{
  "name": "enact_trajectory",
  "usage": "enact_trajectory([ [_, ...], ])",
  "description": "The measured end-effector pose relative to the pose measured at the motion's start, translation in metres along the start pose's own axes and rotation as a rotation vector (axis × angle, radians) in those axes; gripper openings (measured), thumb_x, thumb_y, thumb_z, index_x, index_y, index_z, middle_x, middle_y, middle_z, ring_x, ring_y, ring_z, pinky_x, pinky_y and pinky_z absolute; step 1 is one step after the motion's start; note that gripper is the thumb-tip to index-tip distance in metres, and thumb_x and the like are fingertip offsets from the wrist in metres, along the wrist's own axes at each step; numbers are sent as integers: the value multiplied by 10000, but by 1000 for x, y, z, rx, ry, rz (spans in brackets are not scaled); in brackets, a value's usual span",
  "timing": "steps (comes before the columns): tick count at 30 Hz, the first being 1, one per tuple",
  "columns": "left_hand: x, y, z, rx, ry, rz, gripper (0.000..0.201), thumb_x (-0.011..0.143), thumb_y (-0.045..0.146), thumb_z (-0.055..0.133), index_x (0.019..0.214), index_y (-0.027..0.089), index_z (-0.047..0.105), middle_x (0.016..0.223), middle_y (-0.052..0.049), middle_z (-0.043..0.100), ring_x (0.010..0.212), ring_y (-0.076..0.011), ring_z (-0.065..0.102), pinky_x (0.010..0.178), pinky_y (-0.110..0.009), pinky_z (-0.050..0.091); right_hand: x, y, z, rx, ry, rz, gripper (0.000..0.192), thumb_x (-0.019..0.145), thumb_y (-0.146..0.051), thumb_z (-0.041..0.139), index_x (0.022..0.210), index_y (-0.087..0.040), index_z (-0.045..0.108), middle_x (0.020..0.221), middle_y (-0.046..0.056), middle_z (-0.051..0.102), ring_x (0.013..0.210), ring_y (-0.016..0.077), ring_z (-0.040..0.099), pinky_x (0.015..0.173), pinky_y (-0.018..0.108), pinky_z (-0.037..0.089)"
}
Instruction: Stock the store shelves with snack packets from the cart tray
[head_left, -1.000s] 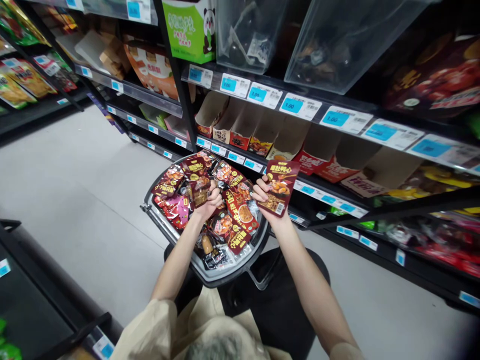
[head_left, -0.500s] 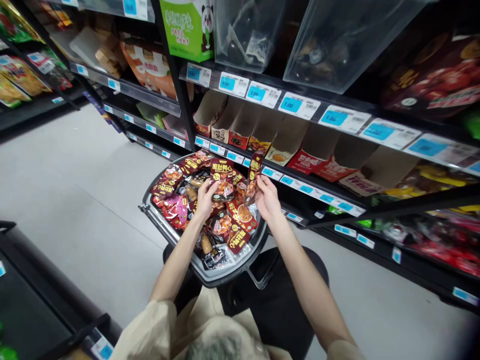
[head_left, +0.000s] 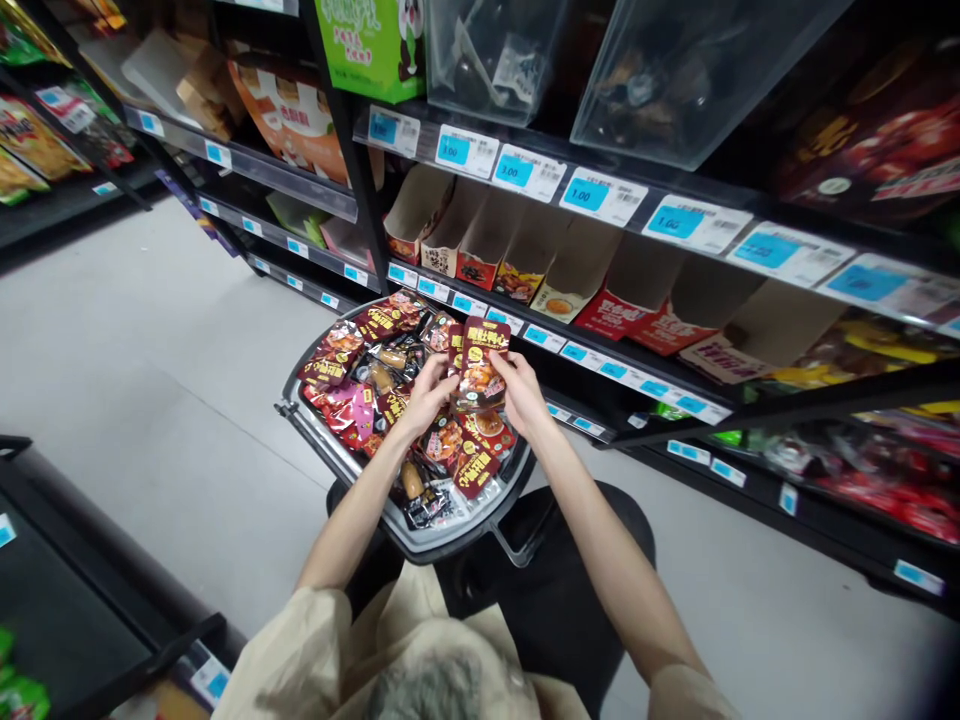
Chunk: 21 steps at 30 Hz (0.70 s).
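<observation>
Both hands, left (head_left: pixel 427 392) and right (head_left: pixel 521 392), are closed on a small stack of dark red foil snack packets (head_left: pixel 480 362), held upright just above a grey plastic basket (head_left: pixel 339 452) heaped with similar packets. Black store shelving (head_left: pixel 592 345) with blue price tags and open cardboard display boxes is seen behind, over a pale grey floor (head_left: pixel 150 360). Half a second earlier, one packet was held in each hand, apart.
</observation>
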<state>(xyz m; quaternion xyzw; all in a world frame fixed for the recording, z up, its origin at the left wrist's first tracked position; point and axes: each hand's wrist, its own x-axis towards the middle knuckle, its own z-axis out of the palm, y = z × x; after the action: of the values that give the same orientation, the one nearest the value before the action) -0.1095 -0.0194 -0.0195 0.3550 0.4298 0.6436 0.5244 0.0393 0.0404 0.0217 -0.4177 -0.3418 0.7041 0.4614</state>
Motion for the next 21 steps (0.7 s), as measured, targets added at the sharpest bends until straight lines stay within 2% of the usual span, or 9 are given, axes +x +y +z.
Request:
enact_trajectory([
  [3,-1,6,-2,5,-22,-49,339,810,476,775,1043,243,700,945,-17,677,795,-179,636,697,-274,523,-7,-3,6,4,-71,7,436,628,-421,926,942,-240,683,923,-5,787,899,192,736,802,312,604],
  [6,-2,21,-7,183,-21,47,230,809,434,779,859,211,756,944,-59,704,868,-218,651,761,-304,528,-7,-10,5,19,-12,-46,420,620,-352,937,941,-213,705,926,25,801,886,214,752,803,330,613],
  [8,-3,32,-10,367,-132,117,159,789,371,801,801,214,771,968,-82,731,917,-237,667,820,-322,527,-2,-15,0,71,85,-78,419,618,-331,938,950,-209,712,930,28,805,872,221,758,795,337,622],
  [10,-4,38,-13,492,-343,123,162,729,345,848,832,235,788,929,-78,751,874,-240,696,806,-327,539,2,-19,-6,126,168,-74,419,619,-331,936,955,-210,716,938,27,807,865,222,761,782,338,629],
  [12,-6,35,-14,539,-528,96,287,617,348,920,856,254,792,856,-60,758,792,-240,717,751,-320,548,5,-22,-9,156,209,-33,404,617,-336,936,933,-205,721,928,29,807,845,221,761,763,336,635],
  [14,-7,25,-14,584,-629,88,394,509,357,969,847,268,786,801,-44,757,757,-246,725,724,-311,540,5,-22,-9,164,211,4,389,611,-329,939,908,-199,725,908,30,806,828,219,759,756,335,637],
  [18,-8,4,-13,770,-735,129,539,417,366,998,906,292,783,894,-47,780,865,-274,725,775,-308,501,2,-21,-5,160,176,16,396,614,-316,939,925,-201,722,908,23,807,816,219,762,772,344,639],
  [21,-8,2,-12,820,-765,168,575,383,371,1003,902,289,771,890,-37,774,862,-281,714,773,-311,483,2,-23,-5,167,173,13,386,633,-313,928,936,-203,716,902,19,806,792,218,764,756,349,641],
])
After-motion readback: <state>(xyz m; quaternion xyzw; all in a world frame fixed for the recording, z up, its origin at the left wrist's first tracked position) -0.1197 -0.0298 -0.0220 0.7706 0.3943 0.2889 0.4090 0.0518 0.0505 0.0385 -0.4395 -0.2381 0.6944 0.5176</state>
